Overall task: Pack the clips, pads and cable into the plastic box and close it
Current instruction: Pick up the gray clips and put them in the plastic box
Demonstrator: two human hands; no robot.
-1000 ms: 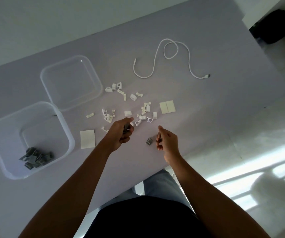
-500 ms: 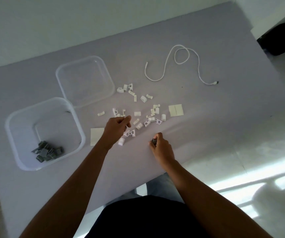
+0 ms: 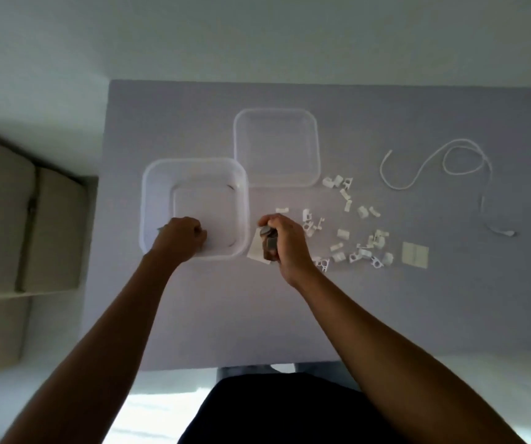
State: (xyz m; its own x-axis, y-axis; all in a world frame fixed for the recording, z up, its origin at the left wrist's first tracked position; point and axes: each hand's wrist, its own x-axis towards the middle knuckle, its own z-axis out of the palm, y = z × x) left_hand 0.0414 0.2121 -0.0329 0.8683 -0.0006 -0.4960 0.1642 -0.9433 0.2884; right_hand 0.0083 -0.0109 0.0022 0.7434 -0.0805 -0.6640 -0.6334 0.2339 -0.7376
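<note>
Grey tabletop (image 3: 386, 315) fills our view, with the clear plastic box (image 3: 155, 200) as our landmark. Our left hand (image 3: 182, 237) is curled closed over its near edge; what it holds we cannot tell. Just right of the box, our right hand (image 3: 285, 243) grips grey clips (image 3: 269, 238) above a pale pad (image 3: 256, 249). Behind the box lies its lid (image 3: 275, 147); white clips (image 3: 354, 232), another pad (image 3: 414, 254) and the white cable (image 3: 434, 168) lie farther right

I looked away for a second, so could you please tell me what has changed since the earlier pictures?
The left hand moved from the white clips into the plastic box. The right hand closed on grey clips and lifted them toward the box. Lid, cable and pads stayed put.
</note>
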